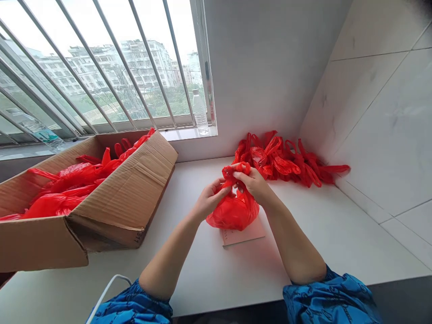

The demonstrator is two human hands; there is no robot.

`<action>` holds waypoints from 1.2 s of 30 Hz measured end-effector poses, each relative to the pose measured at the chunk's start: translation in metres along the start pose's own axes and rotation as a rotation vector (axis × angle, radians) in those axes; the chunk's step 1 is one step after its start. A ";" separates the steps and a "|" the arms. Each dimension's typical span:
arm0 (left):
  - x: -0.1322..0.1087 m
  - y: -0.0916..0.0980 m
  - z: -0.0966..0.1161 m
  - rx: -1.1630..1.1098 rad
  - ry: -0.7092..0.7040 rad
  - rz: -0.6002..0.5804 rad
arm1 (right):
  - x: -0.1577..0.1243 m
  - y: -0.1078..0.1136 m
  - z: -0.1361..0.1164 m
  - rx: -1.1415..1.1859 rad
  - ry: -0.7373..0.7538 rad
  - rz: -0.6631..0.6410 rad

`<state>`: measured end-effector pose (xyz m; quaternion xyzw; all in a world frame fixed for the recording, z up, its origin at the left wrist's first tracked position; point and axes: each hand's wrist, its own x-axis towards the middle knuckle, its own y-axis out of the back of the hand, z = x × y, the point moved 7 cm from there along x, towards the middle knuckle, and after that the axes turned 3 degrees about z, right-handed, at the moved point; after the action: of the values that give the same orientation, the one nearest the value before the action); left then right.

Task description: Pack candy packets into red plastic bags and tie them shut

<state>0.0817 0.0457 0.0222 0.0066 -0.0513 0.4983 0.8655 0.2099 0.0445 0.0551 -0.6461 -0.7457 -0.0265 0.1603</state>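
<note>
Both hands are at the top of a red plastic bag (233, 212), whose rounded lower part hangs below them at the middle of the table. My left hand (212, 198) pinches the bag's twisted neck from the left. On the right, my right hand (251, 181) grips the gathered handles, which form a loop at the top. What the bag contains cannot be made out. Just beneath the bag lies a flat, pale book-like object (245, 233), partly covered by it.
An open cardboard box (124, 189) full of red plastic bags (77, 180) stands at the left. More red bags (283, 159) are heaped against the back wall. A clear bottle (200, 112) stands on the windowsill; another bottle (47, 136) lies further left. A tiled wall (381, 130) bounds the right.
</note>
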 end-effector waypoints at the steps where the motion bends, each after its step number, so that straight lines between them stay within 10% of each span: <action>1: 0.000 0.000 -0.003 -0.080 0.047 -0.014 | 0.001 0.002 0.003 0.022 -0.017 -0.004; 9: 0.002 0.011 -0.016 -0.378 0.237 0.003 | -0.008 -0.005 0.003 -0.278 0.004 -0.389; 15: 0.004 0.017 -0.018 -0.304 0.255 0.064 | -0.011 0.003 -0.011 -0.775 0.264 -0.138; 22: 0.000 0.008 -0.020 -0.245 0.305 -0.042 | -0.010 -0.002 -0.016 -0.838 0.345 -0.105; 36: 0.009 0.103 -0.058 0.107 -0.023 0.543 | -0.060 0.025 -0.050 -0.781 -0.021 -0.345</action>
<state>0.0023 0.1085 -0.0384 0.0439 -0.0346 0.7140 0.6979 0.2511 -0.0208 0.0822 -0.5242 -0.7785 -0.3269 -0.1107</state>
